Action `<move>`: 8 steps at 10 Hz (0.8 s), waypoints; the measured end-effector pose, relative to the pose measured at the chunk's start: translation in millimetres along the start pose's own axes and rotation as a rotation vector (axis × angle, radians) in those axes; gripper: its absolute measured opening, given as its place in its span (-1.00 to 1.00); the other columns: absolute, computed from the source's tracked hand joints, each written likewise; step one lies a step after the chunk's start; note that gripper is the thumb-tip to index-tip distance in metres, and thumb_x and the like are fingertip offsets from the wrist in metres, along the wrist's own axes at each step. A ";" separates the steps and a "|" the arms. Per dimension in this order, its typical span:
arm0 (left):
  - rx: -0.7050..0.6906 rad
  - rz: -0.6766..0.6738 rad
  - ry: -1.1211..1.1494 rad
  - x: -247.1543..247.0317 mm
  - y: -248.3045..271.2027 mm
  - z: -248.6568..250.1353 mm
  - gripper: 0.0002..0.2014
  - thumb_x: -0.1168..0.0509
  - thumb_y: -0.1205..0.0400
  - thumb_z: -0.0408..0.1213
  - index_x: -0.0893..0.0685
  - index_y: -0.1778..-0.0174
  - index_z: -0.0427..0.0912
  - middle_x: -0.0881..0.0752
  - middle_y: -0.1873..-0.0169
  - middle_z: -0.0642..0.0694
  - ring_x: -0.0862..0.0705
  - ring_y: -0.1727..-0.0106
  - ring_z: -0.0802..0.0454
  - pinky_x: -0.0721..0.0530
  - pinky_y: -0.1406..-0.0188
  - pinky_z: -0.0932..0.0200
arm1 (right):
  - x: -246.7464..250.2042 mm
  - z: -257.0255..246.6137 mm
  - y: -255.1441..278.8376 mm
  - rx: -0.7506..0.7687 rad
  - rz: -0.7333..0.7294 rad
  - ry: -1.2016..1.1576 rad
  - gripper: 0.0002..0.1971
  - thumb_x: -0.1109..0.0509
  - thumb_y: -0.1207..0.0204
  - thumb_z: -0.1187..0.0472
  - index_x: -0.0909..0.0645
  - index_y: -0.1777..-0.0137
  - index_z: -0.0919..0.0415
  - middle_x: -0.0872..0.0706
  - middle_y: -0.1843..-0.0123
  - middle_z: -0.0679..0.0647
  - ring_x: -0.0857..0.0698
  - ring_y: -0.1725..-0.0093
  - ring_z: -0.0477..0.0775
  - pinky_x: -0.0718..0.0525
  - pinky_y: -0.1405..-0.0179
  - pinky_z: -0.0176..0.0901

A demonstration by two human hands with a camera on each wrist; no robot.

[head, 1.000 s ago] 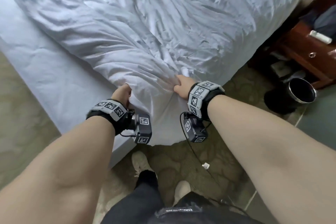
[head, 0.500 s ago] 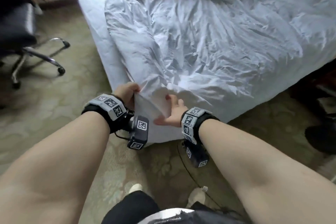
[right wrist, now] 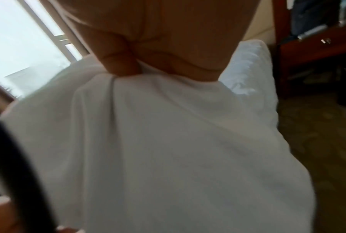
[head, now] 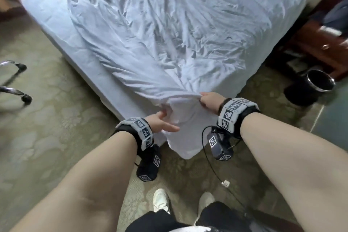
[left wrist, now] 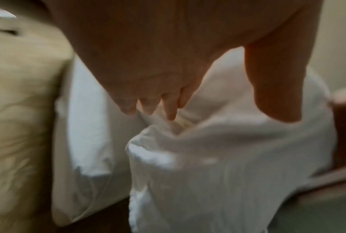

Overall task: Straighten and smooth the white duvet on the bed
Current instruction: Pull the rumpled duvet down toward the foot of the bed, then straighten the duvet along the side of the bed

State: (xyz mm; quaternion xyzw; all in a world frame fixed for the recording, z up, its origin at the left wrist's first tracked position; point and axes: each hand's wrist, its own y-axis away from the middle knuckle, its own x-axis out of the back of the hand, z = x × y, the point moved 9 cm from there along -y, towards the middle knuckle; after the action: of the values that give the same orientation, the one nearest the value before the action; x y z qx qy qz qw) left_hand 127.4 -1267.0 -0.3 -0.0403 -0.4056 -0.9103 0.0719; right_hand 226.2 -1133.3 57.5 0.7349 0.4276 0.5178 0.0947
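Duvet [head: 169, 30] corner hangs between both hands.
Right hand [head: 210, 100] pinches the hem; left hand [head: 160, 121], fingers spread, merely touches it, so pulling could skew it.

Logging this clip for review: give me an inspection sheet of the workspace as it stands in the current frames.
Surface: white mattress, bare along its left side.
Job's things: crumpled white duvet, bunched toward the right, its corner hanging off the bed's foot.
Clutter: nothing seen on the bed.
Hands: right hand grips the duvet's edge; left hand, fingers extended, touches the hanging fabric.
Cables: thin black cable dangling from the right wrist unit.
Surroundings: patterned carpet, round black bin, reddish wooden nightstand, chrome chair base.
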 end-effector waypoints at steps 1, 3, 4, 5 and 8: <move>-0.113 0.028 0.064 -26.5 -10.7 31.9 -0.36 -0.50 -0.48 -0.35 -0.46 -0.49 -0.19 -0.56 -0.36 -0.01 -0.51 -0.38 0.04 -0.42 -0.37 0.21 | 3.5 -0.5 10.9 -0.025 -0.023 -0.015 -0.60 -0.03 -0.71 0.40 -0.35 -0.50 0.53 -0.43 -0.49 0.43 -0.44 -0.16 0.11 -0.32 0.25 -0.38; 0.000 0.079 0.061 -33.2 -24.9 -9.7 -0.59 -0.45 -0.51 -0.46 -0.62 -0.29 -0.30 -0.66 -0.27 -0.24 -0.61 -0.31 -0.19 -0.51 -0.43 -0.18 | -9.5 0.7 23.0 0.018 -0.120 0.155 -0.71 -0.14 -0.66 0.31 -0.57 -0.29 0.30 -0.53 -0.08 0.19 -0.43 -0.05 0.00 -0.40 0.26 -0.37; 0.122 0.064 -0.217 -33.0 -16.0 -59.3 -0.85 -0.33 -0.60 -0.48 -0.66 -0.07 -0.32 -0.64 -0.02 -0.24 -0.56 -0.11 -0.08 -0.54 -0.25 -0.03 | -32.7 9.6 21.4 0.055 -0.184 0.223 -0.69 -0.21 -0.60 0.36 -0.61 -0.28 0.21 -0.68 -0.15 0.17 -0.55 -0.03 -0.03 -0.51 0.13 -0.27; 0.291 0.084 -0.526 -24.4 3.7 -107.9 -0.83 -0.30 -0.64 -0.38 -0.62 -0.13 -0.29 -0.57 0.16 -0.14 -0.47 0.00 0.00 -0.50 0.20 0.22 | -31.4 24.9 23.3 0.027 -0.131 0.260 -0.65 -0.17 -0.63 0.34 -0.58 -0.36 0.23 -0.68 -0.31 0.20 -0.62 -0.11 0.07 -0.56 0.09 -0.30; 0.136 0.595 -0.319 28.9 40.4 -63.3 -0.38 -0.32 -0.61 -0.29 -0.27 -0.59 -0.24 -0.53 -0.38 -0.32 -0.56 -0.37 -0.25 -0.50 -0.33 0.04 | -2.9 46.7 28.8 0.010 -0.001 0.305 -0.54 -0.20 -0.60 0.15 -0.39 -0.51 0.08 -0.50 -0.47 0.18 -0.54 -0.42 0.23 -0.46 -0.47 0.05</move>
State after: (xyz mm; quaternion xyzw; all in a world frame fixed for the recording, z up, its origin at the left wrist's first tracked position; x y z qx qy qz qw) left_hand 104.5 -1343.6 -9.2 -0.2937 -0.4419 -0.8026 0.2727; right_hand 280.5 -1139.0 51.5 0.6479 0.4400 0.6212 0.0251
